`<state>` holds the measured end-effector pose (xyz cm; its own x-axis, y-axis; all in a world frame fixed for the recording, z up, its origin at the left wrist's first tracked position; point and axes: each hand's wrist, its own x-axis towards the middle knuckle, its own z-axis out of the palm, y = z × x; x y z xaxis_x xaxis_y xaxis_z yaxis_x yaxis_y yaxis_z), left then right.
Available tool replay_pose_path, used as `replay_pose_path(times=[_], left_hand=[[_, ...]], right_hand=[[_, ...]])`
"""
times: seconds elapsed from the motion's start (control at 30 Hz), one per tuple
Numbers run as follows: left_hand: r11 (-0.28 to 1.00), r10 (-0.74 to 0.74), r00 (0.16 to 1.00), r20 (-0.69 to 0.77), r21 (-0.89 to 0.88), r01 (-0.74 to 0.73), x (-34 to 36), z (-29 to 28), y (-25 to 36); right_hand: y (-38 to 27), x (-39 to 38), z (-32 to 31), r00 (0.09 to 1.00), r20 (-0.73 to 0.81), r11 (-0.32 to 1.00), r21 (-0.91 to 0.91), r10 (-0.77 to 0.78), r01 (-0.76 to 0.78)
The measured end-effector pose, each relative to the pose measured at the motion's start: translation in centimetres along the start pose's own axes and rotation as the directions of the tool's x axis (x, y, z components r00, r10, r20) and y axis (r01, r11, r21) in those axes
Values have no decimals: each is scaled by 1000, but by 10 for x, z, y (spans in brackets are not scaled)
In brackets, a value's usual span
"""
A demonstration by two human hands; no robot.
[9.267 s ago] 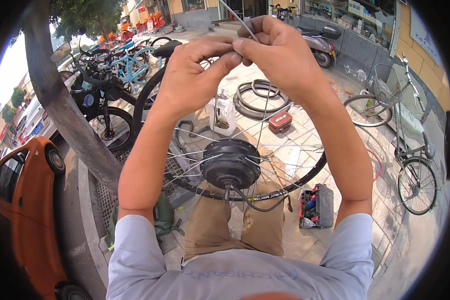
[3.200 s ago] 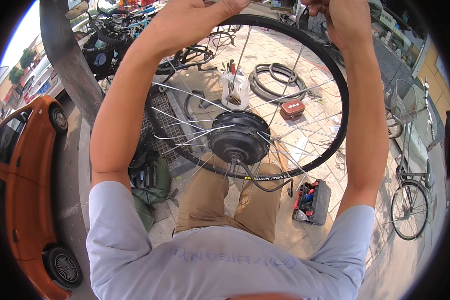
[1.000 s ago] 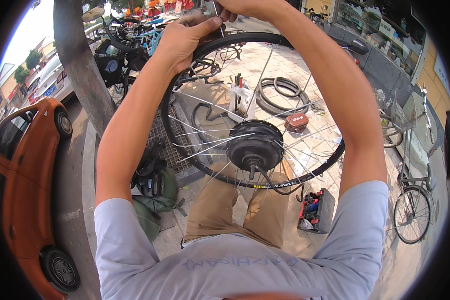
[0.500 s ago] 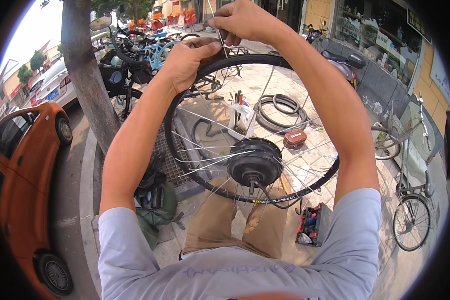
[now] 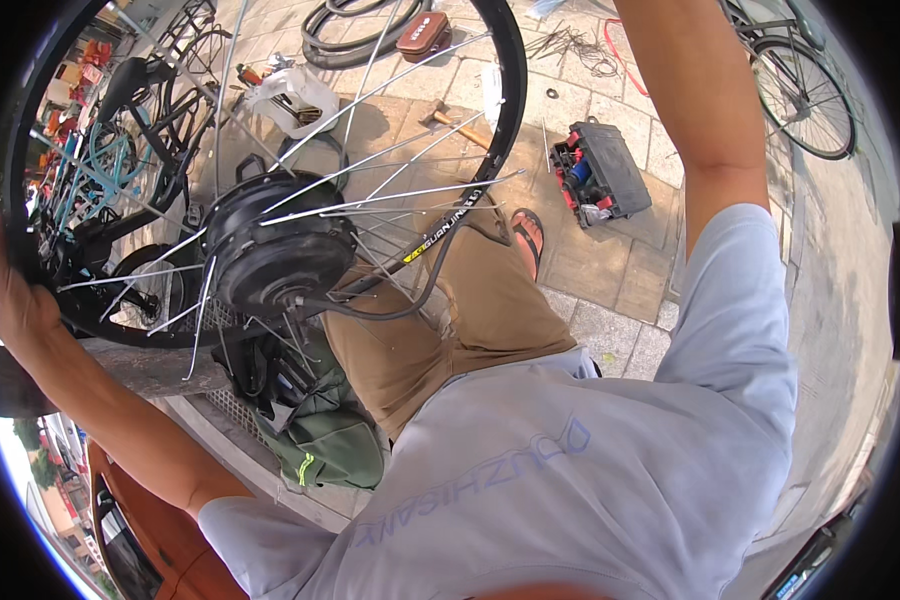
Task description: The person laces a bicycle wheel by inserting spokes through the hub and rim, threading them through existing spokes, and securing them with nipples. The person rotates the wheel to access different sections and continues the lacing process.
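Observation:
A black wheel rim (image 5: 511, 90) tilts in front of me, above my knees. At its centre sits a black hub motor (image 5: 275, 245) with a black cable (image 5: 375, 314) coming off its axle. Silver spokes (image 5: 365, 207) spread from the hub, and several have outer ends that are free of the rim. My left hand (image 5: 18, 295) is closed on the rim at its left side, with the fingertips partly lost at the picture's dark border. My right arm reaches up past the upper edge, so my right hand is out of view.
An open toolbox (image 5: 625, 178) and a hammer (image 5: 462, 126) lie on the paving. Beyond the wheel are a white plastic tool holder (image 5: 300, 98), coiled tyres (image 5: 320, 45) and a reddish-brown case (image 5: 425, 37). A green bag (image 5: 335, 440) lies beside my legs. Parked bicycles (image 5: 805, 90) stand around.
My view has turned and shifted. The wheel now lies further left and nearer. My right hand has left the spoke at the rim's top and gone out of view; my left hand has moved along the rim.

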<state>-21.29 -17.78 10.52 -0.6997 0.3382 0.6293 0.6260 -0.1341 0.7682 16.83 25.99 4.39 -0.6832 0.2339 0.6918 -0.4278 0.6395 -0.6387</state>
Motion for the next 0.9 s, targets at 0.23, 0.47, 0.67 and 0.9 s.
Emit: replay_pose_path(times=[0.23, 0.47, 0.67, 0.9], left_hand=[[783, 204, 976, 78, 586, -211, 6, 19, 4], [919, 93, 993, -74, 390, -57, 3, 61, -4], [902, 58, 989, -137, 431, 6, 18, 108, -16], [883, 39, 985, -166, 468, 44, 23, 123, -15]], right_hand=[[342, -340, 32, 242, -299, 345, 367, 923, -864], [498, -478, 123, -102, -415, -134, -49, 904, -990], [567, -489, 107, -280, -411, -326, -45, 868, -944], [574, -488, 141, -165, -512, -230, -66, 843, -971]])
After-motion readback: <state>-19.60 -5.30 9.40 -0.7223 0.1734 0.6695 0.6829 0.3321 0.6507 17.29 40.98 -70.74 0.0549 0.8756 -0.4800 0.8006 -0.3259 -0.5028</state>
